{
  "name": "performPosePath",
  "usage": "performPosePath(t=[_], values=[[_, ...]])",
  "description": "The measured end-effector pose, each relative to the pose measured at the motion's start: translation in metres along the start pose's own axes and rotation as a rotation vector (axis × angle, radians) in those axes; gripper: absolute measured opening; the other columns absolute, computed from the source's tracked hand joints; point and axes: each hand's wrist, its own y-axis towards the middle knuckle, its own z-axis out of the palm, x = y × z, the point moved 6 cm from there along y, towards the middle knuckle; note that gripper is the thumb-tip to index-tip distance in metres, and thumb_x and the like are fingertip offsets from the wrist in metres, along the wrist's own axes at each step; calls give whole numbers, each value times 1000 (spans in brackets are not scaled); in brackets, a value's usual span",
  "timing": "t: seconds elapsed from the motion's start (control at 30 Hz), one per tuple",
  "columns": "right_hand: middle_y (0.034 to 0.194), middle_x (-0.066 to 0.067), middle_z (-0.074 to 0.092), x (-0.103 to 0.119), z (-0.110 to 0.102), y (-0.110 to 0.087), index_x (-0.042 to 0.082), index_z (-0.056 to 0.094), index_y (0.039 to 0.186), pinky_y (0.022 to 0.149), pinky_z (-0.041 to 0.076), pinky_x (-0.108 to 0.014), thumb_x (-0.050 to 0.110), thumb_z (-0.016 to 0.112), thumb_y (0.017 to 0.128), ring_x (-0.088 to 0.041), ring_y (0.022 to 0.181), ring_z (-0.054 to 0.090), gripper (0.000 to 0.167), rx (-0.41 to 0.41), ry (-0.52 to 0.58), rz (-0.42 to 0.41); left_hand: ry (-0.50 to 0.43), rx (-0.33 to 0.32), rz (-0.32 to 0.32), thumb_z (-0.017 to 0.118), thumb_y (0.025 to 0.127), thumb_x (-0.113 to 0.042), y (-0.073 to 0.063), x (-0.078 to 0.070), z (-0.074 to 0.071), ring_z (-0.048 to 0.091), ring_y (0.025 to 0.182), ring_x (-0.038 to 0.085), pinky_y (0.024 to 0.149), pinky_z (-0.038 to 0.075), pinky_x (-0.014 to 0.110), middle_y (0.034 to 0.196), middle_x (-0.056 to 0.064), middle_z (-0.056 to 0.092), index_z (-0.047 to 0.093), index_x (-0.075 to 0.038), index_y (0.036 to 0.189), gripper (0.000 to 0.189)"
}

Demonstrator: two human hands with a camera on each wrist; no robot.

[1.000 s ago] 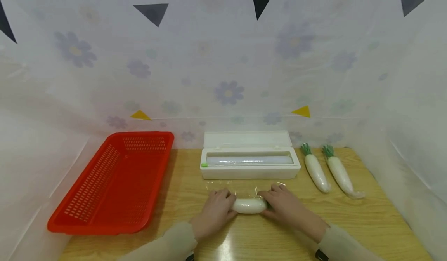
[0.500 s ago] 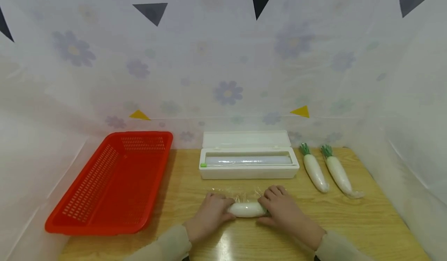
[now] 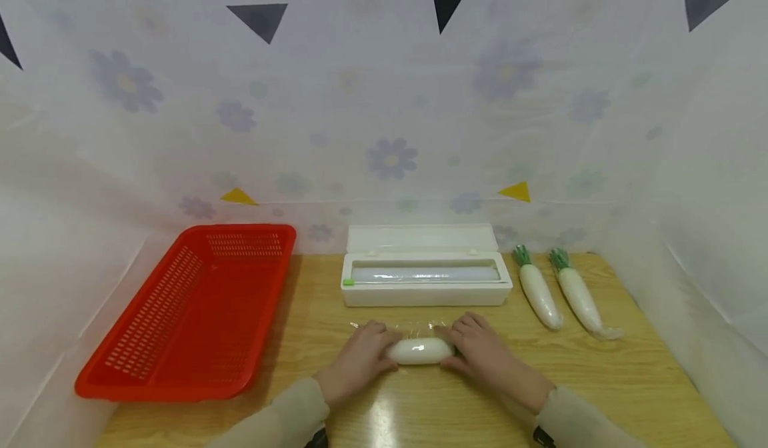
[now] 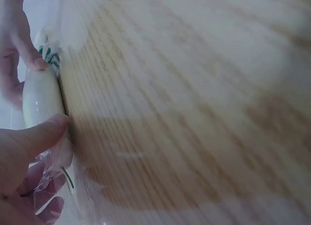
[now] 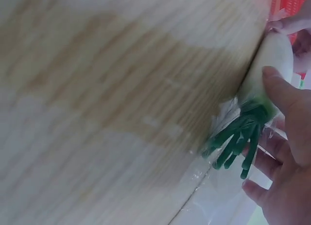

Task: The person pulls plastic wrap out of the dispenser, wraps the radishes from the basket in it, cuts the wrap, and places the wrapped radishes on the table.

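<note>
A white radish [image 3: 420, 351] with green stem stubs [image 5: 238, 137] lies crosswise on the wooden table, clear plastic wrap [image 5: 228, 118] around it. My left hand [image 3: 359, 358] grips its root end, thumb on the near side and fingers on the far side. At the leafy end my right hand [image 3: 485, 351] holds it the same way, thumb along the white body in the right wrist view. Wrinkled film [image 3: 414, 329] stretches out just beyond the radish between both hands. In the head view the right hand hides the stems.
Behind the hands stands an opened white wrap dispenser [image 3: 427, 295] with a film roll [image 3: 426, 274] inside. A red plastic basket [image 3: 171, 393] is at the left. Two more radishes, one left [image 3: 540, 296] and one right [image 3: 581, 301], lie at the right, with film showing on the latter.
Both hands brought the radish slightly toward me, then back away, and it has shifted a little left. Less film shows beyond it than one second ago. Dispenser, basket and other radishes stay put.
</note>
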Motion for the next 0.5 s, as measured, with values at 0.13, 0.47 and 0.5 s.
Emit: performPosePath(t=[0.13,0.47,0.5], values=[[102,-1,70,-5,-1,2,11,65,120,112,38,-60,42,80,87,-22,98,61,48,-23,36,12,26,1,-12,84,86,-32,3,3,-1,63,92,15,91,49,38,98,-1,72,64,-16,113,37],[94,-1,68,-7,-10,8,7,80,111,90,49,-46,35,81,88,-21,95,58,37,-113,-62,-86,121,-11,-36,77,95,-34,3,1,-8,56,117,22,102,46,46,119,1,68,74,-13,120,33],[91,0,67,-6,-10,8,7,79,114,88,49,-45,35,80,89,-19,91,57,37,-106,-72,-87,131,-8,-36,77,95,-34,3,1,-8,55,115,20,101,45,43,118,0,66,75,-12,122,34]])
